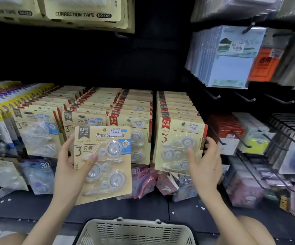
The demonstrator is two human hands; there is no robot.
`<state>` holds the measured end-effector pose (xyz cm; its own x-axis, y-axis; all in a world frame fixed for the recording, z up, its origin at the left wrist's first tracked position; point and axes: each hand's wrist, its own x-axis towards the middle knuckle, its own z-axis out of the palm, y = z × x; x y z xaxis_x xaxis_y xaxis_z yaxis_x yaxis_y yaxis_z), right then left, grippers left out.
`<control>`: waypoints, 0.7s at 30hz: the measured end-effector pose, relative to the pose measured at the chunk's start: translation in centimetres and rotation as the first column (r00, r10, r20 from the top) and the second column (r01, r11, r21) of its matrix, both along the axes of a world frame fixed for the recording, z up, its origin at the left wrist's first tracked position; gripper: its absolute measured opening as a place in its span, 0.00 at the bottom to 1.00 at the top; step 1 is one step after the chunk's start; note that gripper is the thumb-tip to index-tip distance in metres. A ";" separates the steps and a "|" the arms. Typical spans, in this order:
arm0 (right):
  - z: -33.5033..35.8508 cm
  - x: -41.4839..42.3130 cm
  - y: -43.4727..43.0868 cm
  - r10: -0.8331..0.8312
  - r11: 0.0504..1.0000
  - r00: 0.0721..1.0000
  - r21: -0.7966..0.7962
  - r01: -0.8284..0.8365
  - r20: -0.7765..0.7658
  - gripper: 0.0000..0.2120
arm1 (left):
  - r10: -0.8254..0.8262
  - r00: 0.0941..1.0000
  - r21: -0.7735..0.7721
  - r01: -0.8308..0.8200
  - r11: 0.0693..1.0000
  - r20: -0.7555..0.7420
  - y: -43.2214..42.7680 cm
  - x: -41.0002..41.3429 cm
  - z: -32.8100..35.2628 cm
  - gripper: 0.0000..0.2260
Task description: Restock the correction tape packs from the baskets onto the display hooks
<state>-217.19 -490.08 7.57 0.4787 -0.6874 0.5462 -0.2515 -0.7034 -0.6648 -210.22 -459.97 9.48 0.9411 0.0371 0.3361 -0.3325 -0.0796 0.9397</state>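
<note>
While the left hand [71, 167] grips a loose correction tape pack [106, 167] upright before the hanging rows [97, 101], above the basket [136, 222], the right hand [206, 165] pinches the front hung pack [174, 138] by its right edge, probably steadying that row for restocking.

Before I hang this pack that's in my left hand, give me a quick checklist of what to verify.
1. Left hand grips the held pack: ok.
2. Hang hole at its top uncovered: ok.
3. Matching grey-label row right behind it: ok.
4. That row's hook has room: cannot tell, hidden.
5. Right hand free to steady: not ok, it holds the red-label pack.
</note>
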 end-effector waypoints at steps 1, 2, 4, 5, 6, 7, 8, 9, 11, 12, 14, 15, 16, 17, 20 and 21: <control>0.1 0.2 0.2 -0.074 0.985 0.997 -0.154 0.077 0.022 0.25 | 0.003 1.000 -0.001 -0.003 1.000 0.008 0.2 -0.1 0.0 0.30; 0.4 0.4 0.5 -0.113 0.945 0.989 -0.297 0.135 0.091 0.23 | 0.004 1.000 -0.002 -0.004 1.000 0.014 0.5 0.0 -0.1 0.29; 1.2 1.2 1.3 -0.048 0.862 0.973 -0.482 0.155 0.227 0.21 | 0.014 1.000 -0.006 -0.014 1.000 0.010 1.3 0.3 -0.1 0.28; 1.6 1.8 1.9 0.027 0.837 0.969 -0.535 0.111 0.244 0.19 | 0.019 1.000 -0.009 -0.019 1.000 0.002 1.7 0.6 -0.1 0.29; 2.0 2.5 2.7 0.107 0.824 0.966 -0.565 0.046 0.234 0.18 | 0.018 1.000 -0.019 -0.018 1.000 -0.001 2.1 0.8 -0.1 0.29; 2.4 3.2 3.6 0.183 0.819 0.960 -0.573 -0.029 0.212 0.17 | 0.022 1.000 -0.029 -0.022 0.999 -0.003 2.3 1.0 -0.1 0.30; 2.8 4.0 4.5 0.254 0.816 0.950 -0.568 -0.108 0.183 0.17 | 0.028 1.000 -0.043 -0.028 0.999 -0.001 2.5 1.2 0.0 0.30; 3.1 4.9 5.5 0.314 0.814 0.938 -0.550 -0.185 0.148 0.17 | 0.038 0.999 -0.055 -0.037 0.998 0.001 2.7 1.5 0.0 0.29; 3.6 6.8 7.2 0.392 0.799 0.917 -0.518 -0.304 0.067 0.19 | 0.052 0.999 -0.078 -0.052 0.996 0.007 3.1 1.9 0.1 0.27; 3.8 7.9 7.9 0.412 0.787 0.911 -0.514 -0.342 0.025 0.20 | 0.056 0.998 -0.088 -0.055 0.995 0.008 3.4 2.1 0.2 0.27; 4.1 9.8 9.0 0.421 0.763 0.905 -0.518 -0.386 -0.054 0.21 | 0.069 0.998 -0.107 -0.068 0.992 0.009 4.0 2.7 0.4 0.28; 4.2 10.6 9.5 0.413 0.756 0.906 -0.522 -0.395 -0.088 0.21 | 0.070 0.998 -0.113 -0.069 0.991 0.006 4.3 3.1 0.5 0.29; 4.2 11.4 9.8 0.399 0.750 0.910 -0.530 -0.396 -0.116 0.21 | 0.067 0.998 -0.116 -0.067 0.991 0.001 4.5 3.5 0.7 0.29; 4.2 12.0 10.1 0.382 0.748 0.914 -0.537 -0.391 -0.135 0.22 | 0.060 0.998 -0.113 -0.061 0.992 -0.005 4.7 3.9 0.8 0.29; 3.9 13.0 10.1 0.353 0.749 0.926 -0.552 -0.366 -0.136 0.21 | 0.025 1.000 -0.076 -0.026 0.997 -0.012 4.9 5.3 1.3 0.29; 3.7 13.1 10.1 0.353 0.749 0.926 -0.551 -0.367 -0.136 0.21 | 0.015 1.000 -0.061 -0.016 0.998 -0.016 5.0 5.8 1.3 0.29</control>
